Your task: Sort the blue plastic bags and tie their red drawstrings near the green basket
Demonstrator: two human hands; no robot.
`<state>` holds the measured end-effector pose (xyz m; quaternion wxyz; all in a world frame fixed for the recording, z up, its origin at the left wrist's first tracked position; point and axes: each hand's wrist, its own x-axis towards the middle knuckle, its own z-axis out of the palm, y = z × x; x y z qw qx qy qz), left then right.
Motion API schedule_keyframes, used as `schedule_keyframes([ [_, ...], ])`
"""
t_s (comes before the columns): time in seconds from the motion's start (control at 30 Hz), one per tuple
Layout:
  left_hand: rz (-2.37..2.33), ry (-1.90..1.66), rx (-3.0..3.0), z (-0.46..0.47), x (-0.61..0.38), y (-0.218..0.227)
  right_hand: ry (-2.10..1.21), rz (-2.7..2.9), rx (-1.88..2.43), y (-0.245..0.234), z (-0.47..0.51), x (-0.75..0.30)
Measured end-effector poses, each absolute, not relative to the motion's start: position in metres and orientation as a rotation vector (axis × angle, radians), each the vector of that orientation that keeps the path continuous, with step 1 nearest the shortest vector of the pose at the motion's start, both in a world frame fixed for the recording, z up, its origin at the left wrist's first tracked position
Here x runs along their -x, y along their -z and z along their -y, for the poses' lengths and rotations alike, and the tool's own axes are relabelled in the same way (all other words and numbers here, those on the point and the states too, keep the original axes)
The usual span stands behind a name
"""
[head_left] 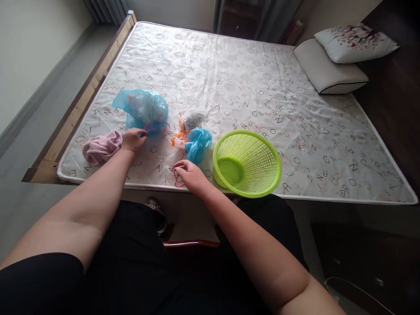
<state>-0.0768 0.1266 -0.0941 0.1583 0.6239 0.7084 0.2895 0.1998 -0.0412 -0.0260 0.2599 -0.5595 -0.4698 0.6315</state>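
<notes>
We find the big blue bag (pixel 147 105) toward the mattress (pixel 249 83) near-L corner. Our L hand (pixel 134 140) is at its near side, fingers curled, grip unclear; R hand (pixel 192 176), half-curled, hold unclear, is nr near edge, L of basket (pixel 231 171).

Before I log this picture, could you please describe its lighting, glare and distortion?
Head view: pale sheen on the mattress, deep shadow at lower right; head view: forearms look stretched toward the lower corners, likely wide-angle distortion; head view: basket looks fairly sharp.
</notes>
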Motion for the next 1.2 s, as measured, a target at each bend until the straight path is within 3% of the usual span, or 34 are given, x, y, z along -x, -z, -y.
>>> schedule_keyframes([
  [0.13,-1.897,-1.515,-1.39,-0.126,0.062,0.043,-1.62,1.245,1.474,0.027,0.037,-0.197],
  [0.2,-1.694,-1.685,-1.264,-0.109,0.053,0.017,-1.557,1.23,1.434,0.024,0.032,-0.196],
  [0.37,-1.561,-1.392,-1.182,-0.04,0.031,-0.018,-1.409,1.219,1.337,0.017,0.024,-0.199],
  [0.57,-1.372,-1.028,-0.996,0.006,0.006,-0.011,-1.482,1.267,1.215,0.027,0.029,-0.2],
  [0.73,-1.1,-0.667,-1.36,-0.008,-0.011,-0.007,-1.416,1.166,1.226,0.033,0.036,-0.206],
  [1.2,-1.164,-0.636,-1.672,-0.036,-0.023,0.01,-1.221,1.397,1.363,0.03,0.022,-0.226],
])
